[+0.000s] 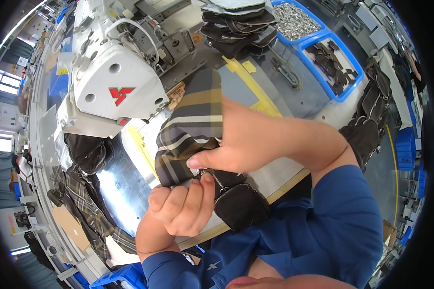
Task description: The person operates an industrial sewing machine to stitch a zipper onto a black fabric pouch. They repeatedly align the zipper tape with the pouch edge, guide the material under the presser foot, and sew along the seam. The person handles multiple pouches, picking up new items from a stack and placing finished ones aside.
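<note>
A plaid fabric piece (190, 120) in grey, olive and white, shaped like a pouch, is held up in front of me. My right hand (246, 139) grips it from the right, thumb pressed on its lower edge. My left hand (183, 204) is closed at that same edge, its fingertips pinched by a small metal fitting. What exactly lies inside the left fingers is hidden. Just right of them hangs a small black zippered pouch (241, 207), close to my shirt, with a metal piece at its top.
A white sewing machine (118, 89) stands at the left. Stacked dark pouches (238, 29) lie at the back, beside a blue tray of metal rings (296, 21) and a blue tray of dark fabric tabs (330, 65). Thread snips (285, 72) rest nearby. Plaid pieces (84, 197) hang at left.
</note>
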The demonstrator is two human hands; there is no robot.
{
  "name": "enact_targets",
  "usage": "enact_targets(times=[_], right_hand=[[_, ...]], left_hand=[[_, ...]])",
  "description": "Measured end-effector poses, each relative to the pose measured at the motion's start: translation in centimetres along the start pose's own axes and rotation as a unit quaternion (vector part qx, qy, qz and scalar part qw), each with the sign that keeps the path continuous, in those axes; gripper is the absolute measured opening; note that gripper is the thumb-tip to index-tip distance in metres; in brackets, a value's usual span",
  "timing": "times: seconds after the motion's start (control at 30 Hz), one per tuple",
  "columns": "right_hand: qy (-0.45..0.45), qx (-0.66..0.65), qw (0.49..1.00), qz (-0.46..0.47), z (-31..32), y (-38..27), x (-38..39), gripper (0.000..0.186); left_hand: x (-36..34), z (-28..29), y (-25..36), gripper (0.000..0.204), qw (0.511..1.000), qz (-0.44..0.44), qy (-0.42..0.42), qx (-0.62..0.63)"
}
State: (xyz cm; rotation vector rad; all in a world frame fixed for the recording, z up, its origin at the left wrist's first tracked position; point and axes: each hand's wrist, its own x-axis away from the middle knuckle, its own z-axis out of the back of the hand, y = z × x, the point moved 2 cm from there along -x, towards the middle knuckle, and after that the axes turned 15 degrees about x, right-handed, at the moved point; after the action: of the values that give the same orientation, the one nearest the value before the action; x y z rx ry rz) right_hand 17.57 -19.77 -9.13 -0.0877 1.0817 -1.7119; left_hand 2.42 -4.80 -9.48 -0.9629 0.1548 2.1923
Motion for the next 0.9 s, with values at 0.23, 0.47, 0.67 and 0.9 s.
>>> enact_targets(times=[0.23, 0.47, 0.67, 0.9], right_hand=[[-0.141, -0.123, 0.971, -0.147, 0.7, -0.4, -0.6, 0.04], [-0.064, -0.187, 0.96, -0.2, 0.1, -0.1, -0.5, 0.048], [-0.099, -0.148, 0.976, -0.128, 3.1, -2.4, -0.3, 0.074], [0.056, 0.178, 0.979, 0.087, 1.6, -2.2, 0.2, 0.03]], left_hand=[[0.1, 0.1, -0.5, 0.015, 0.998, -0.05, 0.034, 0.036], [-0.5, 0.5, -0.9, 0.018, 0.99, 0.058, 0.05, 0.121], [0.1, 1.4, -1.6, 0.024, 0.985, 0.095, 0.091, 0.11], [-0.1, 1.9, -1.1, 0.025, 0.979, 0.102, 0.086, 0.151]])
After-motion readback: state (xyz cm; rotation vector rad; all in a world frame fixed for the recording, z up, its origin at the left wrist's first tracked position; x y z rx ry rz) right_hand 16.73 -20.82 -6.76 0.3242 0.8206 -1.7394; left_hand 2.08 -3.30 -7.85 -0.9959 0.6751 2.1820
